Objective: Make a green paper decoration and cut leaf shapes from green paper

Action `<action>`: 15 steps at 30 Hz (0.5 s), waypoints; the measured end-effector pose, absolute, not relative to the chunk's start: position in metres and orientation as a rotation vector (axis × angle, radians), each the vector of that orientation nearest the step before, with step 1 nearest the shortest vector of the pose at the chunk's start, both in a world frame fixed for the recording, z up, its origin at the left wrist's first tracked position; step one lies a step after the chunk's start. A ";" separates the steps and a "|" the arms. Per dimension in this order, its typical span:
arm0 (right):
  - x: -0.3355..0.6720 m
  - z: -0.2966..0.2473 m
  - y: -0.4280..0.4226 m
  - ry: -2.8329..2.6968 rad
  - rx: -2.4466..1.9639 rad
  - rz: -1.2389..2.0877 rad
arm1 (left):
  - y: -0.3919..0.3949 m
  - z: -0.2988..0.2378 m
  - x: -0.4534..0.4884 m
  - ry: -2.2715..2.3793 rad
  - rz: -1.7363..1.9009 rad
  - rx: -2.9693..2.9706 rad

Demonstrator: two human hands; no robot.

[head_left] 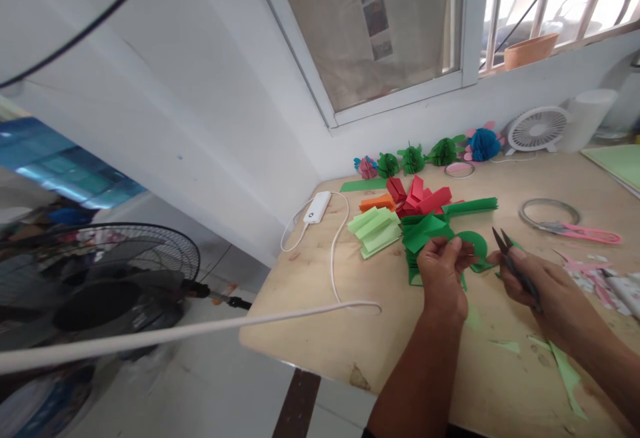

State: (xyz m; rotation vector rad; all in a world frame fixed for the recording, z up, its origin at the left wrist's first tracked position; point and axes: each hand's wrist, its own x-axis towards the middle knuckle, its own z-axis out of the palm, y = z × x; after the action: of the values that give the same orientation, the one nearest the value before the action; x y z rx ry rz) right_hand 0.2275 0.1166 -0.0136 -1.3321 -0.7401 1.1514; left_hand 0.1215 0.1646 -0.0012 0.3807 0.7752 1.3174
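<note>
My left hand point(445, 265) is closed, its thumb and fingers pinching a green paper piece point(475, 243) with a rounded edge. Close on its right, my right hand point(537, 285) grips small dark scissors point(520, 275), their blades apart and pointing up toward the paper. The blades look separate from the green piece. Folded dark green paper point(420, 231) lies under and beside my left hand. Red folded strips point(420, 195), an orange strip point(377, 203) and light green pleated paper point(375, 230) are spread just behind and to the left.
Paper honeycomb figures point(413, 159) line the wall beside a small white fan point(537, 129). Pink-handled scissors point(593, 231) and a tape ring point(550, 215) sit at right, near paper scraps point(567, 378). A power bank point(317, 207) with a white cable lies left; a large black fan point(100, 291) stands beyond the table.
</note>
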 end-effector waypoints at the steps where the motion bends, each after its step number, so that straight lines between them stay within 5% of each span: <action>1: 0.228 -0.014 0.116 -0.744 -1.346 1.148 | 0.164 -0.001 0.121 0.777 1.323 0.377; 15: 0.230 -0.019 0.121 -0.690 -1.420 1.148 | 0.161 0.001 0.122 0.757 1.192 0.471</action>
State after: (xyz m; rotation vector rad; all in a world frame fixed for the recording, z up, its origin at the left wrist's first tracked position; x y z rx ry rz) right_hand 0.2303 0.1208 -0.0194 -1.4200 -0.6903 1.1479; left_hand 0.1223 0.1606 0.0010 0.4707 0.7567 1.1922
